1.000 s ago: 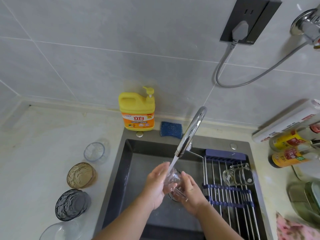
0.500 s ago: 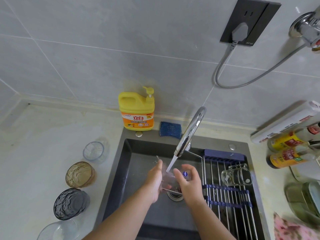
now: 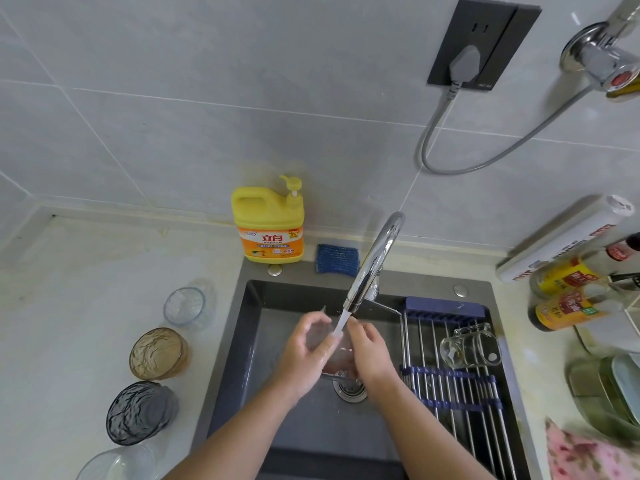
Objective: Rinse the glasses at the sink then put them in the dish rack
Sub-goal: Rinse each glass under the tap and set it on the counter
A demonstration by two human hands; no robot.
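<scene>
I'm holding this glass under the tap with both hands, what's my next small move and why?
Probably tip the clear glass over the drain to empty it. The left hand and right hand grip it under the stream from the faucet, and the dish rack to the right has free rails beside the mug.
</scene>
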